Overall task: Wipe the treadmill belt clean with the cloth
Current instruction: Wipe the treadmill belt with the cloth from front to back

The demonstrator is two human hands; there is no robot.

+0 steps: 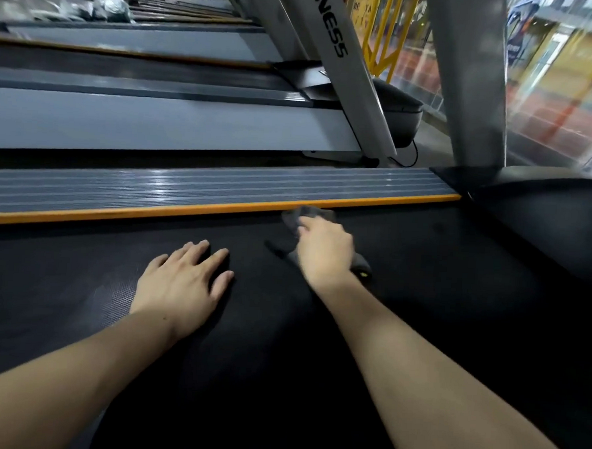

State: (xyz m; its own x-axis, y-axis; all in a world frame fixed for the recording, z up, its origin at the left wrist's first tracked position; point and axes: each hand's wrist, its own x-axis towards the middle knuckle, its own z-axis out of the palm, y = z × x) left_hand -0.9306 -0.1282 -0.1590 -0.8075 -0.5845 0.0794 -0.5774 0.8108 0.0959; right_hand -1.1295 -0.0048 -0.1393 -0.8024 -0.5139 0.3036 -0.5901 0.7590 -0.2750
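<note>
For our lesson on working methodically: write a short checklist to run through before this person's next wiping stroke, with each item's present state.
1. Cloth lies on the treadmill belt: ok.
2. Right hand is on the cloth: ok.
3. Left hand lies flat on the belt, apart from the cloth: ok.
4. Cloth reaches the orange edge strip: ok.
5. Belt is stopped: cannot tell.
6. Belt already clean: cannot tell.

You are getting open belt (404, 298) all around; the orange-edged side rail (203, 193) and motor cover (542, 216) are hemming it in.
</note>
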